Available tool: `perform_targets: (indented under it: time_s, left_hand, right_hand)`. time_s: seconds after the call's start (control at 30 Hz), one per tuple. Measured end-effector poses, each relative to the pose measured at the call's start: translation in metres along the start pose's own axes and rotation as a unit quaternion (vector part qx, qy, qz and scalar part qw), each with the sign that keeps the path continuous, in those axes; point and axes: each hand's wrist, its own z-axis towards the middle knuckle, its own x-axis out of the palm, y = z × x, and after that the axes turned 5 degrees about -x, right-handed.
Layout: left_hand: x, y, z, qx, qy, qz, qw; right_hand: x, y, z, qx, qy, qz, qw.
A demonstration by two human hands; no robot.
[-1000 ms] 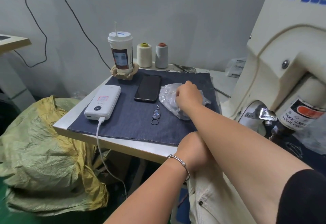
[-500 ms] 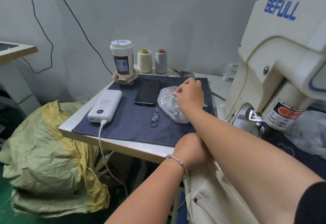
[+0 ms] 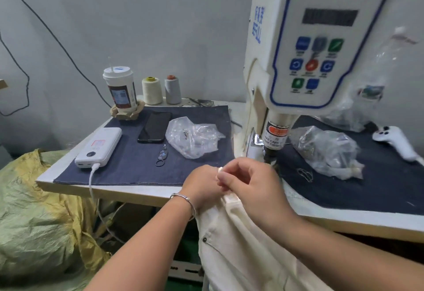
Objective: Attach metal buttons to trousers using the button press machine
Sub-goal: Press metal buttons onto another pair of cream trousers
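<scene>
Cream trousers (image 3: 241, 245) hang from the table's front edge, one dark metal button on them low down. My left hand (image 3: 202, 185) grips the waistband at its top. My right hand (image 3: 250, 185) sits right beside it with curled fingers, pinching something small that I cannot make out. Both hands are just in front of the button press machine (image 3: 309, 50), below its plunger (image 3: 274, 139). A clear bag of small buttons (image 3: 195, 137) lies on the blue denim cloth (image 3: 128, 164) to the left.
A power bank (image 3: 98, 146) with cable, a phone (image 3: 154, 126), a key ring (image 3: 161, 155), a drink cup (image 3: 119, 89) and two thread cones (image 3: 160, 90) stand on the left. A second clear bag (image 3: 328, 151) and a white controller (image 3: 394, 140) lie right of the machine. A yellow-green sack (image 3: 34, 210) sits low left.
My right hand has left the clear bag of buttons and come back next to my left hand at the waistband. The view has swung right and up to the machine's panel.
</scene>
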Motion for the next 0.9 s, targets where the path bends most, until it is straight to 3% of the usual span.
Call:
perform_targets:
  time_s: [0.1, 0.33, 0.53, 0.73, 0.9]
  left_hand:
    - [-0.003, 0.000, 0.001, 0.014, -0.026, -0.037, 0.999]
    - [0.001, 0.004, 0.003, 0.008, -0.032, -0.072, 0.997]
    - [0.003, 0.004, 0.003, -0.013, -0.035, -0.086, 0.996]
    - [0.004, 0.007, 0.006, -0.007, -0.030, -0.100, 0.994]
    - [0.004, 0.008, 0.007, -0.004, -0.034, -0.100, 0.994]
  right_hand:
    - [-0.056, -0.027, -0.025, 0.038, -0.011, -0.104, 0.994]
    - [-0.156, -0.095, 0.001, 0.109, -0.185, -0.209, 0.954]
    - [-0.163, -0.130, 0.012, 0.108, -0.117, -0.288, 0.944]
    - [-0.158, -0.146, 0.005, 0.028, -0.128, -0.306, 0.943]
    - [-0.160, -0.147, 0.002, 0.025, -0.133, -0.304, 0.943]
